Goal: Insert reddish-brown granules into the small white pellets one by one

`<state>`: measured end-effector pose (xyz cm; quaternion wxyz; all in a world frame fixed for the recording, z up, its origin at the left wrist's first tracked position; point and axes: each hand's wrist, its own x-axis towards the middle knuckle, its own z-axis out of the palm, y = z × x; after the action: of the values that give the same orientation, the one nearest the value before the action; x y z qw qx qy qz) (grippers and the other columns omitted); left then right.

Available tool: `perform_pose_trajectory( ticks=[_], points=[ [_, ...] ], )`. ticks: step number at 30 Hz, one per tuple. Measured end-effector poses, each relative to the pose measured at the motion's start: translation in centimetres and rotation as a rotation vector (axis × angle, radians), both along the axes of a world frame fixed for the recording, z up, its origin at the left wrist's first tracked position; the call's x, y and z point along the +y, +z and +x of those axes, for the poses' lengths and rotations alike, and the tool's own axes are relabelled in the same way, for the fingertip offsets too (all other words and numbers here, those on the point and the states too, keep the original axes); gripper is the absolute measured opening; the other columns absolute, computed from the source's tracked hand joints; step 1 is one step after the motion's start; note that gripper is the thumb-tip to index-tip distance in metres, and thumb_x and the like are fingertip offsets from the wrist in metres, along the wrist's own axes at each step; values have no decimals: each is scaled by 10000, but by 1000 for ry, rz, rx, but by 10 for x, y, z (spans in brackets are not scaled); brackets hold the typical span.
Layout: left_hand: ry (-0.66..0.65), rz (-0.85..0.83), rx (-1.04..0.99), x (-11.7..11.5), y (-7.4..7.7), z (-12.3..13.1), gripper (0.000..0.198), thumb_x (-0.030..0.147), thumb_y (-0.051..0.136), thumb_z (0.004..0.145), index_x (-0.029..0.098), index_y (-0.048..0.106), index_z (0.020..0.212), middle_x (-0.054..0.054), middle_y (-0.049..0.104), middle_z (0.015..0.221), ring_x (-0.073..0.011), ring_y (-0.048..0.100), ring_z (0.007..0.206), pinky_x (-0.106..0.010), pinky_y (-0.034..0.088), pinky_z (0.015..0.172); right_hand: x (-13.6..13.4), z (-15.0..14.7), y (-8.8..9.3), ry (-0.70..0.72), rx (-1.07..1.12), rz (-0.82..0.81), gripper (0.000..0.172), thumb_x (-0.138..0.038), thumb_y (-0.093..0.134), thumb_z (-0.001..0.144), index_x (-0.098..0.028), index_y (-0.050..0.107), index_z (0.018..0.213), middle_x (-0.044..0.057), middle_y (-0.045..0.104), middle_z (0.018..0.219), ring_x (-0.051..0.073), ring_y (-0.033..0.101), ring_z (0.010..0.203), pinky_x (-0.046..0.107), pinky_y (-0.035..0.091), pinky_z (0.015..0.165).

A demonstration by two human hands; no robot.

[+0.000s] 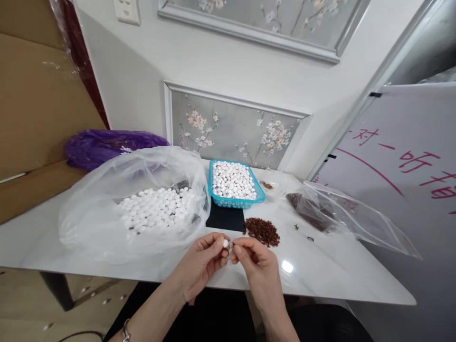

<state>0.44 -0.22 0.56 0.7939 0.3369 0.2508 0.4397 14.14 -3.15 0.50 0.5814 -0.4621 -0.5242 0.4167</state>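
Observation:
My left hand (206,259) is closed, pinching a small white ball (225,243) between thumb and forefinger. My right hand (254,261) is closed beside it, its fingertips close to the ball and pinched on what looks like a small brown piece, mostly hidden. Just beyond the right hand lies a pile of small reddish-brown pieces (262,231). Behind both hands, a blue plastic basket (235,204) is filled with white balls showing brown bits among them. To the left, a large translucent plastic bag (96,199) lies open with many white balls (156,209) inside.
The basket overlaps a flat black item (225,217) on the white table (320,270). A clear zip bag (356,218) holds brown material at right; a few loose brown pieces (310,238) lie near it. A purple bag (107,145) and cardboard (39,95) stand at left.

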Motion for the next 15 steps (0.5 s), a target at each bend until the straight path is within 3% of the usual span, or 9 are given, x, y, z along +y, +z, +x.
perform_pose_trajectory(
  ticks=[7, 15],
  points=[
    [-9, 60, -3, -2, 2, 3, 221, 278, 533, 857, 126, 591, 709, 6, 505, 609, -90, 497, 595, -223, 397, 622, -2, -6, 4, 52, 55, -19, 76, -205, 548, 839, -179, 581, 776, -12, 603, 650, 114, 555, 611, 220, 460, 612],
    [59, 108, 65, -3, 0, 3, 209, 304, 578, 824, 133, 611, 708, 13, 496, 597, -99, 464, 582, -258, 386, 631, -6, -6, 9, 32, -52, -12, 133, -215, 549, 835, -177, 577, 711, -19, 570, 614, 109, 516, 583, 200, 424, 571]
  ],
)
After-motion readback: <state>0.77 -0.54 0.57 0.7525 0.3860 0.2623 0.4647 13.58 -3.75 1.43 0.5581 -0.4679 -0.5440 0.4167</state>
